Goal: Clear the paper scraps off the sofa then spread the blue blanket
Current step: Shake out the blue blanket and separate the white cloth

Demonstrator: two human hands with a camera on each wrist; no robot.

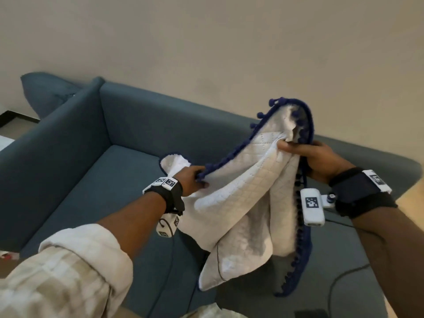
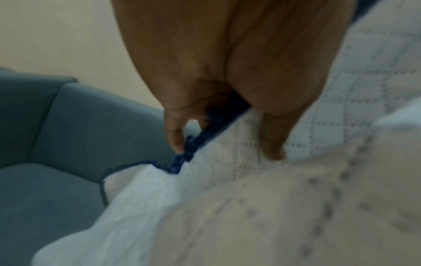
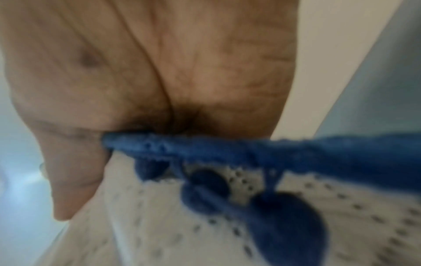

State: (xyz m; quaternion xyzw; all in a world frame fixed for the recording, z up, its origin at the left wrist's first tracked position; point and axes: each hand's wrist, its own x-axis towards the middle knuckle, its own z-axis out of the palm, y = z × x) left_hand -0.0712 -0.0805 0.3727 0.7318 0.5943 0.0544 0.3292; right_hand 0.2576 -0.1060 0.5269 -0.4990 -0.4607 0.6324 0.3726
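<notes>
Head view. Blanket point(image 1: 243, 203) is off the sofa point(image 1: 91, 191), held in the air over the seat between both my hands. It reads white and quilted on the showing face, with a navy pompom trim point(image 1: 229, 158) round the edge. My left hand point(image 1: 191, 180) grips the trimmed edge low and to the left. My right hand point(image 1: 321, 160) pinches a bunched fold higher up, so one loop of edge arches above it. The rest hangs in loose folds toward the seat; I cannot tell whether it touches. No paper scraps show on the visible seat.

Left wrist view. Fingers point(image 2: 174, 136) are curled over the navy edge, one digit on the pompom side and one pressed on the quilted face. Cloth is caught between them, a closed pinch and not a full fist.

Right wrist view. Blurred. Navy trim runs into my palm and is clamped there, pompoms point(image 3: 289, 226) dangling below. How far each finger curls I cannot tell.

Handling, my judgement: light, soft and limp, with no stiffness to hold a shape. The trim gives a firmer, less slippery grip than the quilted face. Best hold is two corners along one edge, hands well apart, so that it opens flat. The pompoms may snag.
</notes>
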